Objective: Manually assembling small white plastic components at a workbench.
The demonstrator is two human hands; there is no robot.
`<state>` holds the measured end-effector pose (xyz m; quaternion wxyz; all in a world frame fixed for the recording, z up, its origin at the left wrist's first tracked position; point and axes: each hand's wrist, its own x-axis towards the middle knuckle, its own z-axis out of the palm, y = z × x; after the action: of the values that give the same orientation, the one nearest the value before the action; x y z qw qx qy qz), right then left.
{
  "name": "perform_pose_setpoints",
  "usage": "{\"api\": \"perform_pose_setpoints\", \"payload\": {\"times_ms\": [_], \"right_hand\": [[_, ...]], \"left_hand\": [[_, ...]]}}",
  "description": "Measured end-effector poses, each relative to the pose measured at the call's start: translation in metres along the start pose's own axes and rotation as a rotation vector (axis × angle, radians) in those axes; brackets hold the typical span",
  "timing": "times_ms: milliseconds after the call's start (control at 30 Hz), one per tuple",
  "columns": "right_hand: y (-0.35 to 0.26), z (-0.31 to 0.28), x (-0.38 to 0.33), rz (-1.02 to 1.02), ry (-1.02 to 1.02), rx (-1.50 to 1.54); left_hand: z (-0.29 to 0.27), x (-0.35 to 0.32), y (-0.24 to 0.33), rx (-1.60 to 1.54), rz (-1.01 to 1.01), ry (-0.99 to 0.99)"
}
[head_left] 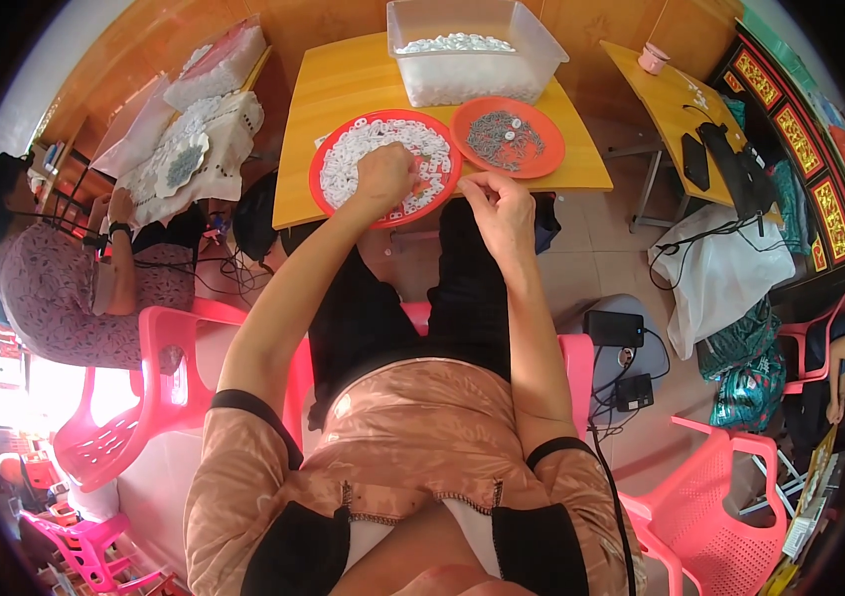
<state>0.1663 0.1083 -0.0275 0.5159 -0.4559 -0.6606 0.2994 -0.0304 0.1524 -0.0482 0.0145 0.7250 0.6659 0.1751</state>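
Observation:
My left hand [384, 174] rests with curled fingers on a red plate [325, 157] heaped with small white plastic pieces [355, 147]; whether it grips any is hidden. My right hand [498, 204] hovers at the near edge of the small yellow table [333, 89], fingers pinched together on something tiny I cannot make out. Just beyond it stands a second, orange plate [541, 164] with small grey metal parts [502, 139]. Behind both plates stands a clear plastic tub [532, 60] filled with more white pieces.
To my left a seated person [65, 278] works at another table covered with white bags of parts [204, 139]. Pink plastic chairs [159, 387] stand around me. On the right are a second yellow table [661, 94], cables, a black box [613, 328] and bags on the floor.

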Motion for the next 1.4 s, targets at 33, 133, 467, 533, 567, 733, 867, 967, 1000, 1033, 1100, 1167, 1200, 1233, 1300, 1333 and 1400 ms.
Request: {"api": "perform_pose_setpoints", "payload": {"times_ms": [33, 133, 467, 533, 567, 733, 867, 967, 1000, 1033, 1100, 1167, 1200, 1233, 1300, 1333, 1400], "right_hand": [[0.000, 0.000, 0.000, 0.003, -0.002, -0.001], [0.002, 0.000, 0.000, -0.005, 0.003, -0.007], [0.000, 0.001, 0.000, 0.005, 0.000, 0.006], [0.001, 0.000, 0.000, 0.005, 0.003, 0.002], [0.002, 0.000, 0.000, 0.005, 0.006, -0.003], [0.001, -0.001, 0.000, 0.024, 0.007, 0.011], [0.002, 0.001, 0.000, 0.008, 0.000, 0.007], [0.002, 0.001, 0.000, -0.010, 0.009, 0.001], [0.003, 0.000, 0.000, -0.009, 0.009, 0.000], [0.002, 0.000, 0.000, -0.014, 0.009, -0.008], [0.000, 0.000, 0.000, -0.019, 0.008, -0.016], [-0.002, 0.000, 0.000, 0.009, -0.008, -0.013], [-0.002, 0.000, -0.001, 0.009, -0.009, -0.012], [-0.001, 0.000, -0.001, -0.001, -0.003, -0.011], [0.002, 0.002, -0.001, -0.013, 0.002, -0.009], [0.004, 0.003, -0.001, -0.018, 0.006, 0.001], [0.006, 0.005, 0.001, -0.025, 0.009, 0.012]], "left_hand": [[0.002, 0.000, -0.001, 0.026, 0.017, 0.014], [0.007, -0.001, -0.004, 0.032, 0.029, 0.017], [0.010, -0.002, -0.016, -0.021, 0.041, 0.007], [0.008, -0.001, -0.019, -0.065, 0.065, -0.001], [0.007, -0.001, -0.021, -0.109, 0.088, -0.009], [-0.003, -0.003, -0.030, -0.175, 0.058, 0.020], [-0.007, -0.005, -0.029, -0.200, 0.116, 0.011], [-0.007, -0.007, -0.025, -0.081, 0.178, 0.026], [-0.006, -0.006, -0.024, -0.082, 0.179, 0.025], [-0.004, -0.005, -0.024, -0.072, 0.185, 0.018], [-0.001, -0.002, -0.025, -0.061, 0.191, 0.011], [0.001, 0.002, -0.026, -0.019, 0.184, -0.054], [0.002, 0.003, -0.026, -0.018, 0.182, -0.054], [0.002, 0.005, -0.025, 0.044, 0.213, -0.066], [0.002, 0.005, -0.024, 0.107, 0.242, -0.076], [0.002, 0.005, -0.022, 0.053, 0.215, -0.024], [-0.001, 0.002, -0.021, -0.001, 0.187, 0.029]]}}
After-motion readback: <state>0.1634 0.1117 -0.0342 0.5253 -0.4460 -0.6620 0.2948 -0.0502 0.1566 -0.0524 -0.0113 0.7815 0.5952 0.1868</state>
